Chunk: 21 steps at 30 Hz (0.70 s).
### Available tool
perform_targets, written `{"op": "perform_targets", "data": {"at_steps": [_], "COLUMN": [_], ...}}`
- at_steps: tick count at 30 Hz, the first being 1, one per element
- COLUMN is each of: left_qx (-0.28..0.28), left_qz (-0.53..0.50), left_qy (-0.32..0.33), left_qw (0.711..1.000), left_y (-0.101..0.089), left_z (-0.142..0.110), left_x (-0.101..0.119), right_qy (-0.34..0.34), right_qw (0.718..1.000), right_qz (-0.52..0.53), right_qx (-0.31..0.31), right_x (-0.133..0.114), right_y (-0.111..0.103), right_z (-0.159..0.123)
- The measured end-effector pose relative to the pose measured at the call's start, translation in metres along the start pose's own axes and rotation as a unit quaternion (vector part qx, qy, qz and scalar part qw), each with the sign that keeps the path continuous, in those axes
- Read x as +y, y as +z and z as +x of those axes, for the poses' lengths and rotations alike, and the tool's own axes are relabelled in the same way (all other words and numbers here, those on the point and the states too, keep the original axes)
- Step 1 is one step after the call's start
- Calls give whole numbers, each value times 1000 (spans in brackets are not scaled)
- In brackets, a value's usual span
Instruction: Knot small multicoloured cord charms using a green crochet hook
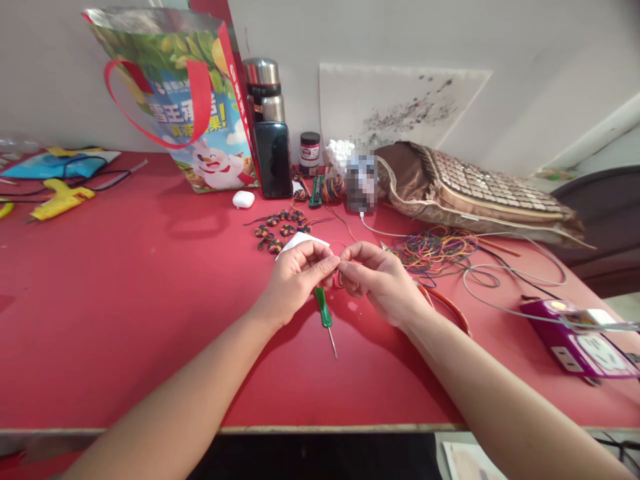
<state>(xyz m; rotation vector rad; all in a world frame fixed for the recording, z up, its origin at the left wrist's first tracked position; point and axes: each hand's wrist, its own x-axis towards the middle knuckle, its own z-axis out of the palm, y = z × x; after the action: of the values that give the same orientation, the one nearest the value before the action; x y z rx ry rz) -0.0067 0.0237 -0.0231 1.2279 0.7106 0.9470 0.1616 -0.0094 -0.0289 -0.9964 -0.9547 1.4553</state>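
My left hand point(300, 279) and my right hand point(376, 275) meet over the middle of the red table, thumbs and forefingers pinched together at the tips. Between them is a thin cord, mostly covered by the fingers; a dark strand of it shows below the right fingertips. Under my left hand lies a screwdriver point(324, 308) with a green handle, its metal shaft pointing toward me. A white piece of paper point(300, 241) is partly hidden behind the left fingers. Just beyond sits a chain of multicoloured knotted cord flowers point(275, 245).
A tangle of coloured cords point(435, 252) lies right of my hands, near an orange-red curved tube point(450, 308). Behind stand a phone point(273, 160), a shopping bag point(200, 113) and a steel flask point(265, 87). A purple power strip point(565, 333) is at right, a yellow glue gun point(63, 198) at left.
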Motion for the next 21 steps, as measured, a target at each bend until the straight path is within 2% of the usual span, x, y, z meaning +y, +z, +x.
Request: {"op": "perform_targets", "data": {"at_steps": [7, 13, 21], "left_qx": [4, -17, -22], "left_qz": [-8, 7, 23], "left_qy": [-1, -19, -31], "left_qw": [1000, 1000, 999], "left_y": [-1, 0, -2], "left_z": [0, 0, 0], "left_x": [-1, 1, 2], "right_qy": [-2, -12, -16], "right_qw": [1000, 1000, 998], "right_qz": [-4, -12, -61], "right_qx": [-1, -3, -3], "right_x": [2, 3, 1], "right_y": [0, 0, 2], "right_z": [-1, -1, -3]}}
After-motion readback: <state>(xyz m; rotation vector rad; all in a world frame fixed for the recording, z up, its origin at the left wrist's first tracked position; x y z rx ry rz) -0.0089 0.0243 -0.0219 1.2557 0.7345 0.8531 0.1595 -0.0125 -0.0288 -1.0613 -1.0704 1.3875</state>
